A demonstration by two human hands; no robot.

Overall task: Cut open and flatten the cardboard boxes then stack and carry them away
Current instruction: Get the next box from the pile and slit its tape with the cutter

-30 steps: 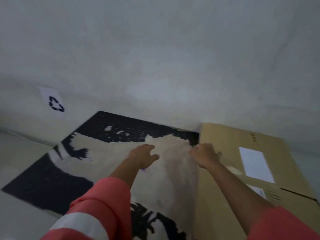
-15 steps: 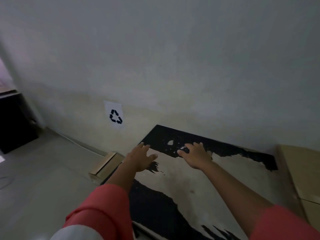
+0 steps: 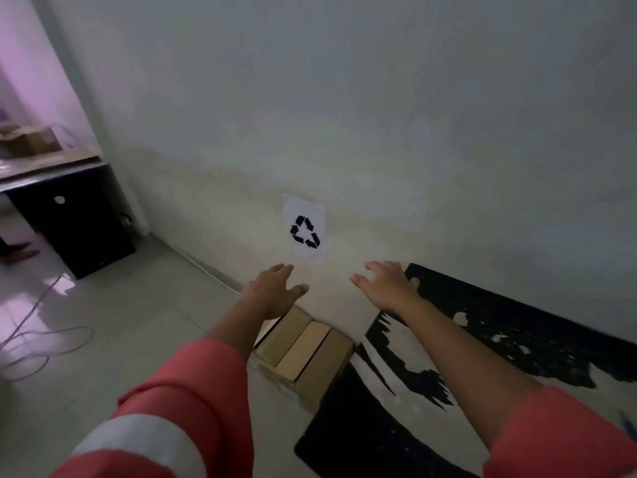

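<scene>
Both hands shifted left off black-and-white board [image 3: 482, 357], left [image 3: 272, 293] and right [image 3: 387, 288] spread, empty

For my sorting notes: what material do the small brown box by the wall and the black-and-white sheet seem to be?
Small brown box: probably cardboard, matt tan with folded flaps. Black-and-white sheet: likely flattened printed cardboard, though the material is unclear.

A single head-worn wide-angle camera looks forward and down from standing height toward a pale plastered wall [image 3: 379, 98] and the tiled floor [image 3: 120, 322] at its foot, close enough that both outstretched forearms fill the lower frame.
</scene>
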